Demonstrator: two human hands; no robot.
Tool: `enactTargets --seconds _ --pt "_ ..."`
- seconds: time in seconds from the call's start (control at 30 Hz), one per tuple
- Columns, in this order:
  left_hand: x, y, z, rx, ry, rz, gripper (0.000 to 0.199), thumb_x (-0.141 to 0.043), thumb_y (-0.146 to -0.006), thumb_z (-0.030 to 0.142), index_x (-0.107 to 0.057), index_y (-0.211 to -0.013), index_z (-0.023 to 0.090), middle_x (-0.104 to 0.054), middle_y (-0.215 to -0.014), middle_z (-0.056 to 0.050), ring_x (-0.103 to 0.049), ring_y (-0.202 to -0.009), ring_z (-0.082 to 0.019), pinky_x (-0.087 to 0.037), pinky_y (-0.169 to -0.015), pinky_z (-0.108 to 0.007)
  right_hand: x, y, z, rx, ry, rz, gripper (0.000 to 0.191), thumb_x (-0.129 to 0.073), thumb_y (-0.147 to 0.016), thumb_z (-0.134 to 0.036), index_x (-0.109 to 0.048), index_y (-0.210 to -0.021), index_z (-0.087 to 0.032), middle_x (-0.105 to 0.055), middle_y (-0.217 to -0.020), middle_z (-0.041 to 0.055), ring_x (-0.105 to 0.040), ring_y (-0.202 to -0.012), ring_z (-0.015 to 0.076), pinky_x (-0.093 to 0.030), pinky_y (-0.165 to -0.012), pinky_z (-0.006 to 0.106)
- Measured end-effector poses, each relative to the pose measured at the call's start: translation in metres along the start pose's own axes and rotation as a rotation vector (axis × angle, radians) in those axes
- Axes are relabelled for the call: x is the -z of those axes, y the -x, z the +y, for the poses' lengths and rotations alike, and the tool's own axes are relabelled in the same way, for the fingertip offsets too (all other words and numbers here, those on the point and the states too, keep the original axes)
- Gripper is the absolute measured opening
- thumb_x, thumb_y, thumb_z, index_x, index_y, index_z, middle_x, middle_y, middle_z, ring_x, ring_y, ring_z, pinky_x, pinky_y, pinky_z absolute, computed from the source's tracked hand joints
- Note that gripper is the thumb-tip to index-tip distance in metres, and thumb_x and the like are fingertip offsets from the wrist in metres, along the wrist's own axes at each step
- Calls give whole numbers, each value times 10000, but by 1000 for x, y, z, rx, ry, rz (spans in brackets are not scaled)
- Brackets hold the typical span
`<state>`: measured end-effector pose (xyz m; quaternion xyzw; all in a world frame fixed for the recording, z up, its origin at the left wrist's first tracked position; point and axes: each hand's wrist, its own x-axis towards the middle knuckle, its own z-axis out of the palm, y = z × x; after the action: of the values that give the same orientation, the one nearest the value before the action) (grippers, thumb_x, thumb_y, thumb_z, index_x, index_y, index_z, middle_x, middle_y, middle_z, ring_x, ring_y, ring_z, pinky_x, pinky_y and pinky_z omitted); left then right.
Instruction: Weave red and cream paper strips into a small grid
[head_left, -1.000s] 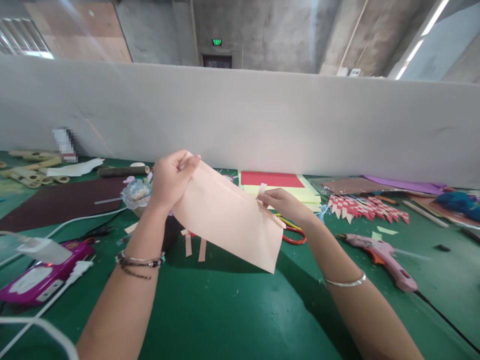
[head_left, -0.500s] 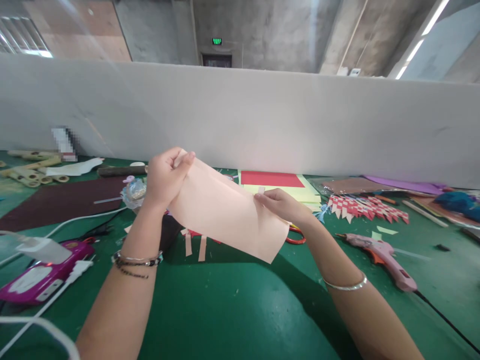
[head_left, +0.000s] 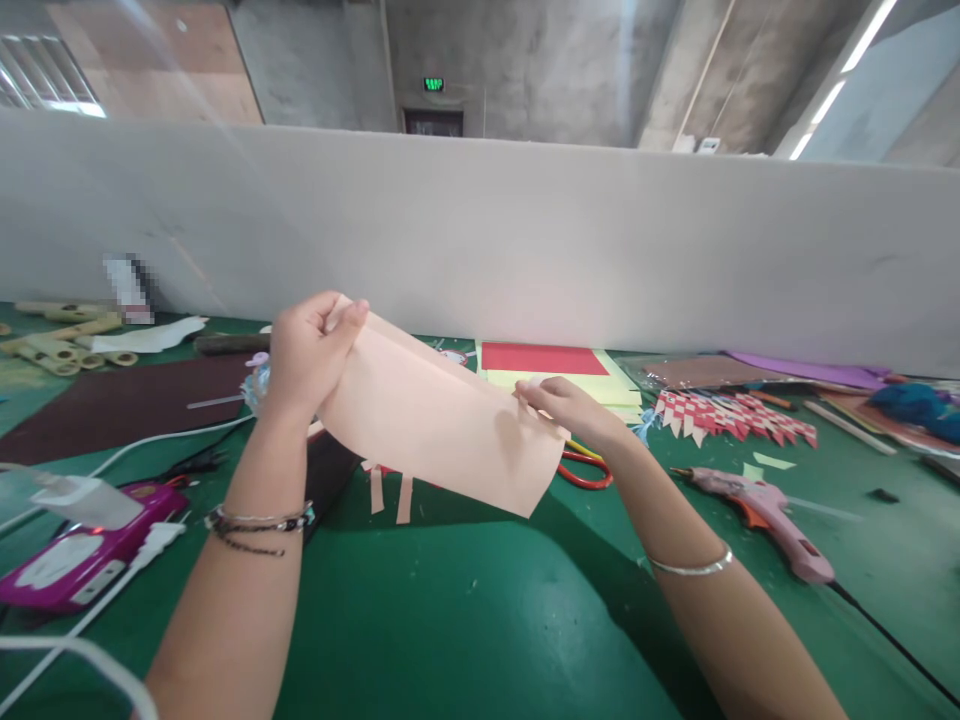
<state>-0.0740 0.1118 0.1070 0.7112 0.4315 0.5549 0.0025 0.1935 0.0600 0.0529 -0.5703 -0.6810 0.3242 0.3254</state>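
A pale peach sheet of paper (head_left: 442,420) is held up above the green table, slanting down to the right and slightly curved. My left hand (head_left: 311,350) pinches its upper left corner between thumb and fingers. At its right end, my right hand (head_left: 566,408) grips the upper edge, with a small pale bit showing at the fingertips. Scissors with red handles (head_left: 589,470) lie partly hidden behind the paper and right hand. Below the sheet, narrow peach strips (head_left: 405,498) rest on the table.
A pink glue gun (head_left: 765,505) lies on the right with its cord. Red-and-white woven paper pieces (head_left: 735,415) are behind it. Yellow and red sheets (head_left: 547,358) are stacked at the back. On the left stand a purple power strip (head_left: 82,555) with white cables and a dark brown sheet (head_left: 135,400).
Both my left hand and the paper have shifted a little to the left. My right hand keeps hold of the sheet, and more of the red scissor handles shows.
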Motion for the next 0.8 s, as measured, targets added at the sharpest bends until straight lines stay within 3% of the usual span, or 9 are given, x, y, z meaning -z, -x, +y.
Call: enactTargets --seconds 0.1,0.2,0.33,0.47,0.63,0.8 --pt "-1 0 -1 -3 -4 3 397 -525 -781 288 -259 -508 175 -201 -514 63 -216 -475 -69 -170 -458 -223 -2 0 1 -30 12 -25 474 -467 -757 -572 -324 -516 -190 -255 -498 -49 -234 -443 68 -174 -430 245" --pt "0 -1 -3 0 -11 8 396 -525 -781 296 -269 -506 172 -199 -513 63 -219 -476 -69 -173 -460 -221 -2 -1 5 -51 10 11 467 -476 -766 -533 -288 -506 -193 -208 -491 -59 -191 -435 60 -151 -428 242" --pt "2 -2 -6 5 -33 23 404 -533 -773 301 -264 -500 170 -183 -510 63 -208 -472 -68 -166 -459 -222 -1 -2 8 -59 -53 13 467 -496 -759 -517 -301 -492 -188 -263 -486 -53 -237 -434 59 -176 -432 236" --pt "7 -3 -11 36 -2 56 392 -540 -762 304 -284 -497 172 -196 -503 65 -215 -465 -66 -168 -453 -220 3 -4 13 -64 -116 21 438 -513 -744 -527 -414 -497 -179 -384 -483 -25 -349 -468 86 -249 -463 244" --pt "9 -4 -15 65 44 79 383 -542 -750 316 -293 -496 174 -210 -504 67 -219 -462 -63 -167 -451 -218 8 -2 14 -31 -139 0 476 -391 -796 -583 -520 -606 -166 -499 -595 18 -428 -552 113 -301 -510 246" --pt "7 -3 -14 64 24 87 388 -537 -750 313 -285 -491 173 -203 -500 68 -212 -466 -63 -163 -451 -217 8 1 8 18 -22 -67 484 -457 -761 -600 -429 -549 -166 -384 -550 -17 -336 -493 85 -227 -469 242"
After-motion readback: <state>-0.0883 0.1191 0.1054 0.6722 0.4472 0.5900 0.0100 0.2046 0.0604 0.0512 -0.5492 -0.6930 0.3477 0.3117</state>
